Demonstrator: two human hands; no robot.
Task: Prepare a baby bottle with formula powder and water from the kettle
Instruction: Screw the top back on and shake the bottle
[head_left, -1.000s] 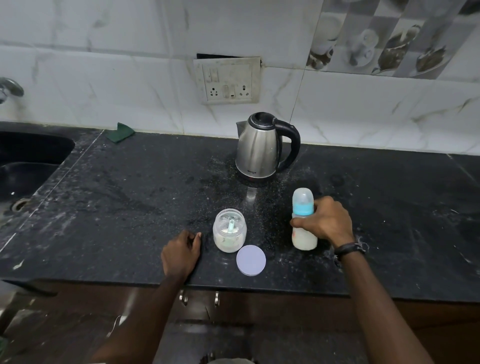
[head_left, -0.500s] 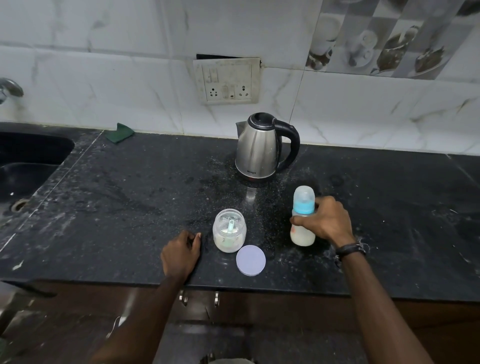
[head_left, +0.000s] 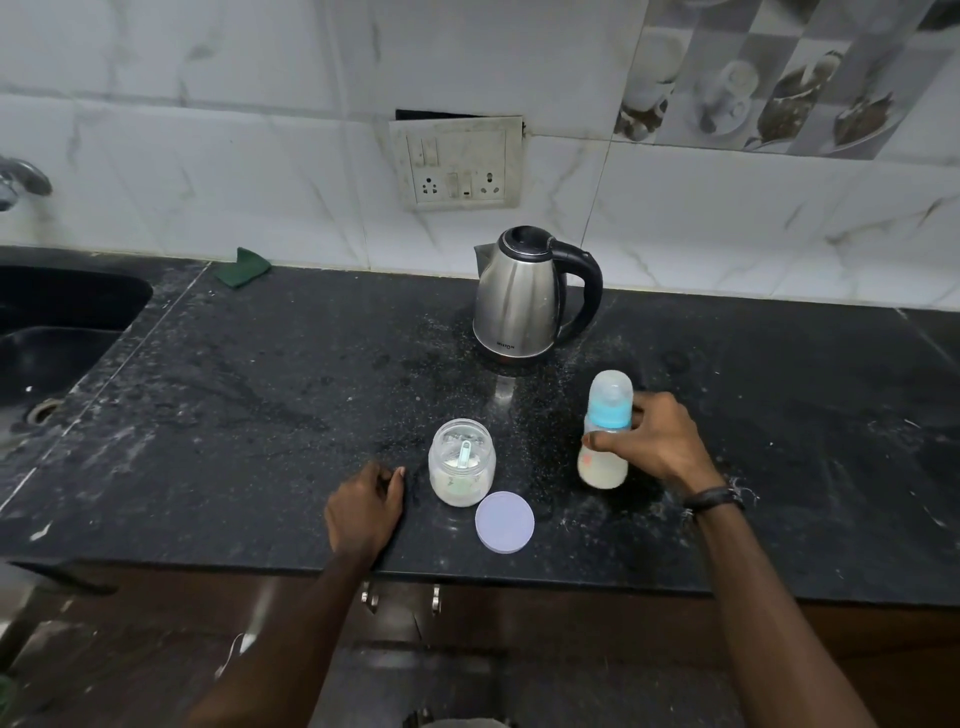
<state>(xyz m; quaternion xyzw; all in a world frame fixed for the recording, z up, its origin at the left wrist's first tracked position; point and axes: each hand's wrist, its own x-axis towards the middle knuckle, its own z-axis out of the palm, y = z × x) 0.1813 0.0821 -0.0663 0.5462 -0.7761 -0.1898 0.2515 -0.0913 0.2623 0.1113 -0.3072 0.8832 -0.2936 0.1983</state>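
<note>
The baby bottle (head_left: 605, 441) was held upright by the right hand (head_left: 657, 441), whose thumb and fingers were curled round its middle, just under the blue collar; a clear cap covered the teat, and pale milky liquid filled the lower part. Whether the bottle's base touched the black countertop (head_left: 260, 415) could not be told. The bottle was located in front of the steel kettle (head_left: 524, 296) and slightly to its right. The kettle (black lid closed, black handle turned to the right) was set near the back of the counter, below the wall socket plate (head_left: 460, 161). An open formula jar (head_left: 461, 462), with powder and a pale scoop inside, was placed in front of the kettle and slightly to its left; its round lilac lid (head_left: 505, 521) was laid flat just beside the jar, nearer the counter edge. The left hand (head_left: 366, 512) was rested on the counter to the left of the jar, fingers loosely curled, nothing gripped. A green cloth (head_left: 244, 266) was seen far left of the kettle, against the wall, beside the dark sink (head_left: 57, 322).
</note>
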